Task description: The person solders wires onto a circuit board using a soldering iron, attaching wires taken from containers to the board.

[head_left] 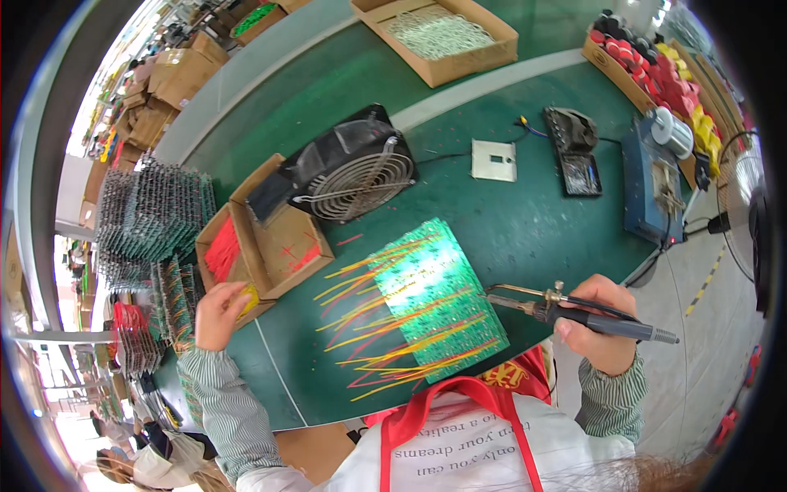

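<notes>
My right hand point(602, 324) grips a soldering iron point(602, 322) with a metal solder-feed tube along it. Its tip points left, at the right edge of a green circuit board panel point(443, 295). Rows of yellow, orange and red wires point(369, 328) stick out from the panel to the left. My left hand point(221, 313) is at the near end of a divided cardboard box point(279, 246), fingers curled in a pinch at the yellow wires point(249, 300) there. Red wires point(221, 250) fill another compartment of that box.
A black fan with a wire guard point(357, 168) stands behind the box. Stacked circuit boards point(152, 221) rise at the left. Toward the back right are a white plate point(493, 161), a black holder point(574, 152) and a blue solder feeder point(652, 184) with a spool point(672, 134).
</notes>
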The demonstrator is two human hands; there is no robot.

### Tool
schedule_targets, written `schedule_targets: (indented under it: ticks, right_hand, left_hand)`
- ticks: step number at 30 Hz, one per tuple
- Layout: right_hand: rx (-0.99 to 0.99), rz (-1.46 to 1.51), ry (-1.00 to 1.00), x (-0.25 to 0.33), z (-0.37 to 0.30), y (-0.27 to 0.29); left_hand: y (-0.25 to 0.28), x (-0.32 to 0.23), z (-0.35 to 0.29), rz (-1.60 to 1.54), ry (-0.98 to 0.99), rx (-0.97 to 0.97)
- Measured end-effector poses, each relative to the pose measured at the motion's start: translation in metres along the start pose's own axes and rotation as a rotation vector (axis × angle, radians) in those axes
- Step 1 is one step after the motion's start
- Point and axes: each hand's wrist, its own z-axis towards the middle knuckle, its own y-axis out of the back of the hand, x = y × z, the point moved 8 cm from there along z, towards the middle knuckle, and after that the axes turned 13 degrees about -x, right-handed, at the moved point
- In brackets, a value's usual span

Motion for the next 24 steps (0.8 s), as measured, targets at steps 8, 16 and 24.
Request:
schedule_targets:
  ticks: [8,16,24]
  right_hand:
    - [-0.037,0.029,-0.106,-0.009,0.014,-0.010]
    - [-0.077,-0.003,-0.168,-0.017,0.024,-0.020]
    - [-0.085,-0.058,-0.183,-0.016,0.030,-0.021]
  left_hand:
    - [-0.013,0.012,0.062,-0.118,0.048,0.018]
    - [-0.115,-0.064,0.121,0.540,-0.534,-0.158]
    - [-0.132,-0.038,0.157,0.541,-0.444,0.016]
